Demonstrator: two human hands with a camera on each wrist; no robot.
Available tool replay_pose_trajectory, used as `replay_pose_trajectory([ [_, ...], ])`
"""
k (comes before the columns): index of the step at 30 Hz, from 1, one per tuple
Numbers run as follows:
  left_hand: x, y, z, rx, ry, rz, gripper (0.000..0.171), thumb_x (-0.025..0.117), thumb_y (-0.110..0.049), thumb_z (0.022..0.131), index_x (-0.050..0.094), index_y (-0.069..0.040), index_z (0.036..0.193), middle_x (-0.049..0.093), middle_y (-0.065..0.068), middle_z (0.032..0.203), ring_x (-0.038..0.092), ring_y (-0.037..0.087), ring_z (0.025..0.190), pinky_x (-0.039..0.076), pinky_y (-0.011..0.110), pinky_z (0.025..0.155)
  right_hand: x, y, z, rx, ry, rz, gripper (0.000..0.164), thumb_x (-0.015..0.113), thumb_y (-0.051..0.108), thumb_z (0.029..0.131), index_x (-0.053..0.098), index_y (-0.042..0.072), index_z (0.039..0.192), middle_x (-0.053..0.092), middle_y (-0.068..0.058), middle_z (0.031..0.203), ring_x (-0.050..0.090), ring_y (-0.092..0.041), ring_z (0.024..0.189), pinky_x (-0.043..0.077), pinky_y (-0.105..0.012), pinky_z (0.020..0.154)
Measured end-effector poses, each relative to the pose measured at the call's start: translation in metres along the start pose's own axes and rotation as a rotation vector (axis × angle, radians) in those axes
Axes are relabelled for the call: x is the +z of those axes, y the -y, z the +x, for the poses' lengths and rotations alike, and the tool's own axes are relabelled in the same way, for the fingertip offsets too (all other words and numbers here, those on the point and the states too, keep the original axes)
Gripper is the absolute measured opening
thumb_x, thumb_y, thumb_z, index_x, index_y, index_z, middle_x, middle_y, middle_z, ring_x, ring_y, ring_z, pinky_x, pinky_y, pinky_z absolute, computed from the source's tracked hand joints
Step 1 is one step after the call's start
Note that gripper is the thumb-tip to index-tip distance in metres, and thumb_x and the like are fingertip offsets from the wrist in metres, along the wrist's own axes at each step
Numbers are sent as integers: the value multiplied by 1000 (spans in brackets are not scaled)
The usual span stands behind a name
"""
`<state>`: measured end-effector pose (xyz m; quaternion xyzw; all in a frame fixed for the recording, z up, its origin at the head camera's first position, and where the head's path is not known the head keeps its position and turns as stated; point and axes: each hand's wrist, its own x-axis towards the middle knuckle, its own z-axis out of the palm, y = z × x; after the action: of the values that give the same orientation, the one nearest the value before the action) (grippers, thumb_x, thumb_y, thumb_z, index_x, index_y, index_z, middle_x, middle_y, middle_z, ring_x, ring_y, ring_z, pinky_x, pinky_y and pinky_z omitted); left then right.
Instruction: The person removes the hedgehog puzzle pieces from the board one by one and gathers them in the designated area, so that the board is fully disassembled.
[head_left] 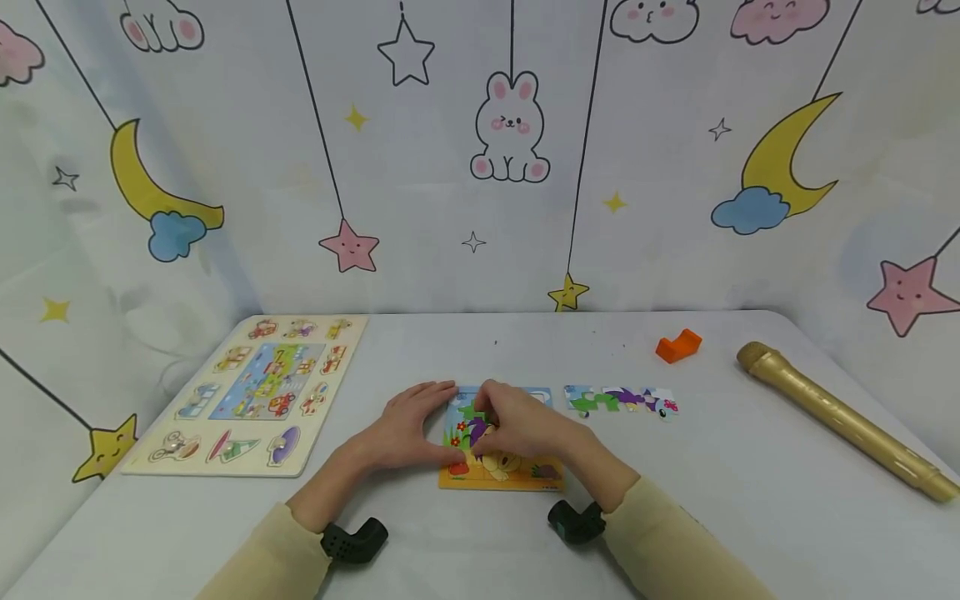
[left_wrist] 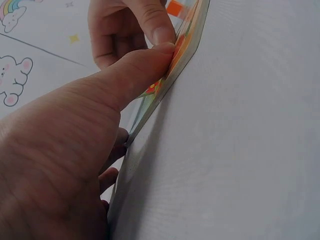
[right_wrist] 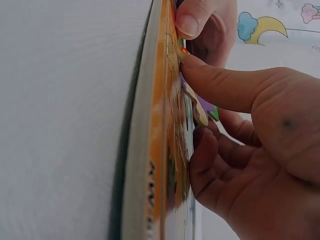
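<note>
A small jigsaw puzzle board (head_left: 536, 482) with an orange lower part lies flat in front of me. My left hand (head_left: 408, 425) rests along its left side, fingers extended past the edge and thumb pressing on the face. Over the board, my right hand (head_left: 525, 423) pinches a puzzle piece (right_wrist: 204, 104) between thumb and fingers. The piece shows purple, green and cream and stands tilted up from the board in the right wrist view. Its far part is hidden by the fingers. Both thumbs are close together in the left wrist view.
Several joined or touching puzzle pieces (head_left: 622, 400) lie right of the board. A large wooden picture board (head_left: 307, 442) is at the left. An orange block (head_left: 678, 346) and a gold microphone (head_left: 847, 421) are at the right. A printed cloth (head_left: 450, 167) hangs behind the table.
</note>
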<state>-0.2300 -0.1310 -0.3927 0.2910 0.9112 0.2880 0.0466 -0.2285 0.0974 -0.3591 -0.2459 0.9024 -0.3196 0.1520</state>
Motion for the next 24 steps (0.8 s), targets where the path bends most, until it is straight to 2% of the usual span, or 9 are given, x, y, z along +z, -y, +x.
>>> replay_pose_trajectory([
  [7,0,0,0,-3,2,2,91,79,-50,81,45,-4,152,38,9,159,25,37,147,17,63,116,1,-3,0,-49,-21,55,28,74,14,94,55,12,115,62,3,98,59,-15,89,54,-31,84],
  [14,0,-1,0,2,-2,0,91,80,-50,81,45,-3,151,39,10,158,26,36,147,18,63,116,1,-8,0,-105,-39,123,18,68,8,97,57,10,111,63,3,95,58,-15,86,53,-30,78],
  [24,-1,-2,0,-3,-1,0,91,81,-49,80,45,-3,151,39,10,158,25,37,147,17,63,116,0,-5,-1,-86,-61,156,16,68,7,97,58,10,108,62,2,92,58,-16,85,52,-31,79],
])
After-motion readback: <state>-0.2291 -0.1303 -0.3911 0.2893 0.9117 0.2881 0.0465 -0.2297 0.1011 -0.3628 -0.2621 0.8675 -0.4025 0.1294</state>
